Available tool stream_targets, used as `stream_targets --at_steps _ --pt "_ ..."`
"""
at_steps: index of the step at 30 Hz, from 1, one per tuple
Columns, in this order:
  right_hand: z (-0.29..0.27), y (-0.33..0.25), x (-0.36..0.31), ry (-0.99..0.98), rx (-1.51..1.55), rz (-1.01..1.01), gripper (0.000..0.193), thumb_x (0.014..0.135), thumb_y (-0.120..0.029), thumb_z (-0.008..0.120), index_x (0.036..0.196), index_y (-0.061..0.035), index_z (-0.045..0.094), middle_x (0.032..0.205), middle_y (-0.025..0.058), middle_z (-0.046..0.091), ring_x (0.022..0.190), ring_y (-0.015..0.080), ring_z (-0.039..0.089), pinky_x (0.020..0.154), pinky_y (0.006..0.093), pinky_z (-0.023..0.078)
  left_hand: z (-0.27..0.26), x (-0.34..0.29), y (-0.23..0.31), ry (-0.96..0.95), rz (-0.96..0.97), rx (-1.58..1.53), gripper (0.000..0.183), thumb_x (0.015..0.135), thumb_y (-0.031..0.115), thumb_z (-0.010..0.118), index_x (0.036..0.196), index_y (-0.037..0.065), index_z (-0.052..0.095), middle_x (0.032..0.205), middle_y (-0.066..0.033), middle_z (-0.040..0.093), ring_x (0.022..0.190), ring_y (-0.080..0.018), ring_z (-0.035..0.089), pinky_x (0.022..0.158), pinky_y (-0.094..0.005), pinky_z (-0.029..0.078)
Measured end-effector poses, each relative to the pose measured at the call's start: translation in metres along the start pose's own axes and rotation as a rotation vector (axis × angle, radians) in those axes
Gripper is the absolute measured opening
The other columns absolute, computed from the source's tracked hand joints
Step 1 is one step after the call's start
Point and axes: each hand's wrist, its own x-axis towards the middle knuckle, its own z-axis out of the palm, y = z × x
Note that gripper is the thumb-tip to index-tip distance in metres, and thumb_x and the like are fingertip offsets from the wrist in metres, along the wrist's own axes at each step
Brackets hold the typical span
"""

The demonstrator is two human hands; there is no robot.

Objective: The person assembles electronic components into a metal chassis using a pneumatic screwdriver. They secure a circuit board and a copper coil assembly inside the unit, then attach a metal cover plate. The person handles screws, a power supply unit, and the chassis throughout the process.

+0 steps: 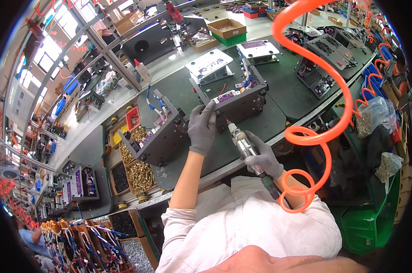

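One bundle of wires (78, 236) sits at eight o'clock from the middle of the view, far out. Closer in, still toward eight, lie a bin of small black parts (120, 178) and, beside it, a bin of brass parts (141, 177). At nine o'clock a gray metal case (162, 141) stands on the bench (272, 120).

Just off the middle, the gloved left hand (201, 129) has its fingers close together at the near left corner of a second metal case (242, 103), which stands between one and two o'clock; whether they grip it or only rest there, I cannot tell. Between three and four o'clock, the gloved right hand (264, 158) is wrapped around a power screwdriver (245, 148), whose bit points toward ten or eleven, near that corner. Contact between bit and case is too small to judge. A coiled orange hose (345, 91) loops at two o'clock.

The likeliest trouble is a slip: a slanted bit could skid across the metal into the left fingers. The case could shift under the push if that hand braces it weakly, and a snagged hose could drag the screwdriver off line.
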Motion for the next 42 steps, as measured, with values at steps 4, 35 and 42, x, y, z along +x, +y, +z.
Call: stream_targets --at_steps 4,35,42 --pt "0.003 -0.008 -0.005 -0.029 0.056 0.072 0.097 0.064 -0.018 0.073 0.147 -0.0008 0.026 0.099 0.0088 0.056 0.076 0.0117 0.058 0.058 0.0247 0.050 -0.028 -0.035 -0.003 0.001 -0.148 -0.114 0.037 0.090 0.021 0.063 0.125 0.007 0.058 0.110 -0.0147 0.062 0.083 -0.0262 0.064 0.069 -0.0348 0.053" --pt "0.032 0.056 0.001 -0.179 -0.107 0.380 0.093 0.060 -0.020 0.064 0.145 -0.0043 0.031 0.093 0.0132 0.057 0.064 0.0190 0.064 0.043 0.0280 0.056 -0.381 -0.264 -0.070 0.085 -1.251 1.016 0.024 0.089 0.025 0.055 0.104 0.010 0.065 0.096 -0.0176 0.068 0.091 -0.0363 0.065 0.077 -0.0467 0.051" --pt "0.030 0.051 0.005 -0.203 -0.096 0.393 0.095 0.058 -0.017 0.064 0.145 -0.0020 0.030 0.094 0.0128 0.055 0.070 0.0182 0.063 0.046 0.0280 0.057 -0.389 -0.259 -0.041 0.381 -1.296 0.865 0.032 0.089 0.035 0.059 0.097 0.005 0.067 0.087 -0.0183 0.069 0.085 -0.0347 0.066 0.077 -0.0424 0.050"
